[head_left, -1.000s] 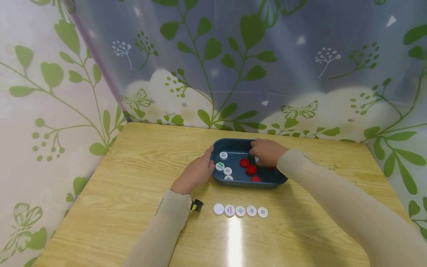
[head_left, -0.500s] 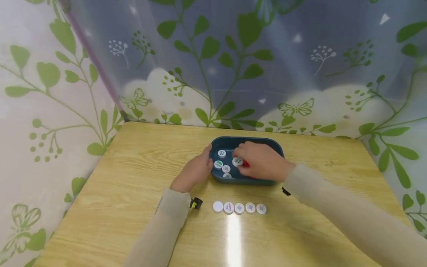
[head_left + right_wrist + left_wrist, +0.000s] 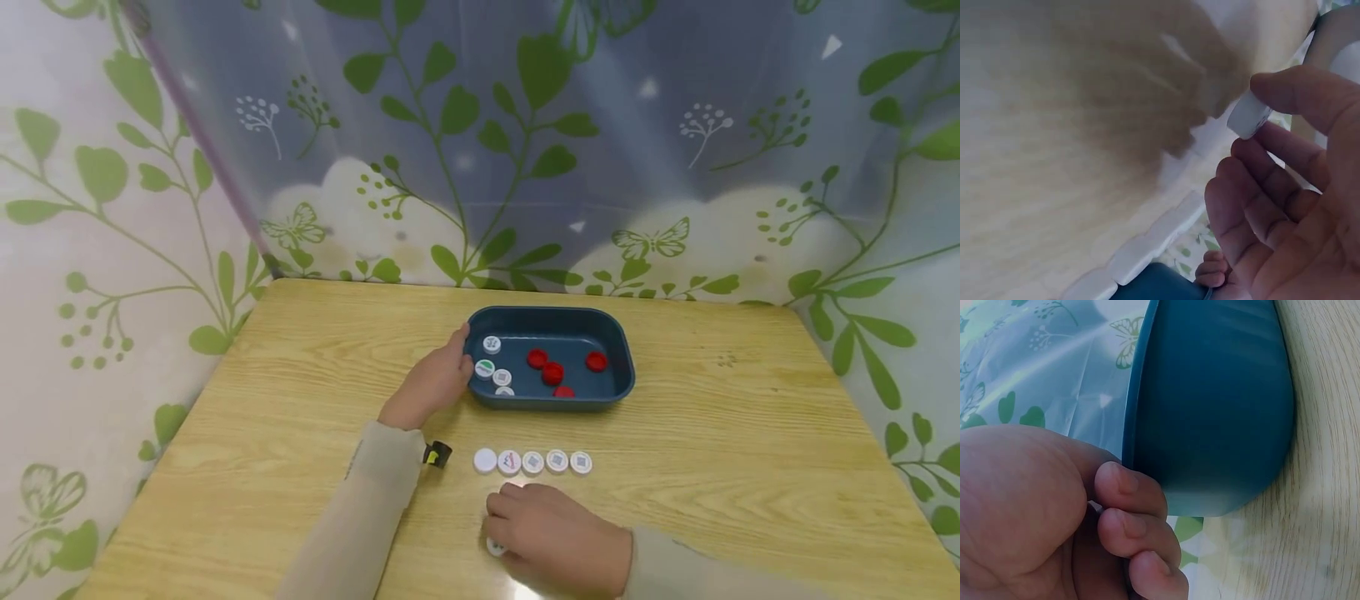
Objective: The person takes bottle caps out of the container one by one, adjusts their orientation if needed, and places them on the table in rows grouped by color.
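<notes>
Head view: I'm watching five white discs (image 3: 532, 463) separating the right hand (image 3: 551, 537), pinching one disc (image 3: 496, 547), from the left hand (image 3: 427, 387), gripping one tray (image 3: 540, 320).

The right hand (image 3: 1304, 212) fills the lower right, pinching a white cap (image 3: 1249, 117) between thumb and index fingertip, the cap seen nearly edge-on with dark marks just showing on one face. The other three fingers bend side by side below it. A broad, blurred shadow (image 3: 1141, 81) spreads across the pale tabletop (image 3: 1029, 169). Along the bottom runs a slanting row of white caps (image 3: 1135, 257), close together; past them show a blue tray (image 3: 1157, 287), the left hand (image 3: 1212, 275) at its edge, and leaf-printed cloth (image 3: 1186, 252)
</notes>
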Available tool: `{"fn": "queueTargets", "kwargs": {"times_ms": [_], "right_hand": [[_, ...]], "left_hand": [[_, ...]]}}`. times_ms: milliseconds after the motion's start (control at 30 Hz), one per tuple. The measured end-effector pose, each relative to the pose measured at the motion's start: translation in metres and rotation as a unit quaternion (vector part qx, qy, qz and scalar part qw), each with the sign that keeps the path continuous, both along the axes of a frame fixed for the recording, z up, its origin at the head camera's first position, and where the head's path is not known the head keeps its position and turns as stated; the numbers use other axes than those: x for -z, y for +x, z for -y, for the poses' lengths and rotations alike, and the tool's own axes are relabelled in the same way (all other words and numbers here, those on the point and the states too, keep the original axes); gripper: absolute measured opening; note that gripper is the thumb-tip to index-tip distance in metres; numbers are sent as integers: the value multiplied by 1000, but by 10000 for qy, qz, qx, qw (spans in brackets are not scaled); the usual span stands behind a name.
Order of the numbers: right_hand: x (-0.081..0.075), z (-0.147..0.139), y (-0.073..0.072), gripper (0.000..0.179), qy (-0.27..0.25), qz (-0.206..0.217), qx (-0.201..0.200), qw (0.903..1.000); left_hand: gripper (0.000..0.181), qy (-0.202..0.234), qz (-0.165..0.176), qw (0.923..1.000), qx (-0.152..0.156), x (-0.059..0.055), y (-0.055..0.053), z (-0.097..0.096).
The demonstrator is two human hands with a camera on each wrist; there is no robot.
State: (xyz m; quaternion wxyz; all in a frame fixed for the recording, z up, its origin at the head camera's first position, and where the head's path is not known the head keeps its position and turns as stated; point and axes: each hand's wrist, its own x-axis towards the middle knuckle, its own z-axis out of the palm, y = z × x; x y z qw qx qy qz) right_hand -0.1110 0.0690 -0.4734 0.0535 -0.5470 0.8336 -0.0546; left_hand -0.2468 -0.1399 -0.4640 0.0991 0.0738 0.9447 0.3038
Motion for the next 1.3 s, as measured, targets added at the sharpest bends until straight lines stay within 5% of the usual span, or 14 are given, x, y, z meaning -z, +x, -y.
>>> {"fn": "queueTargets", "kwargs": {"times_ms": [167, 400, 667, 1300], "right_hand": [[7, 15, -10, 10, 73, -558, 413, 9976], [14, 18, -14, 16, -39, -220, 741, 9970], [12, 10, -8, 14, -41, -884, 151, 9960], [14, 10, -11, 23, 77, -847, 450, 9954]], "left_hand": [[60, 77, -7, 10000, 34, 1, -1, 1], [60, 36, -81, 9999, 62, 1, -1, 1], [60, 15, -25, 10000, 45, 2, 0, 1], [60, -12, 25, 10000, 55, -2, 1, 0]]}}
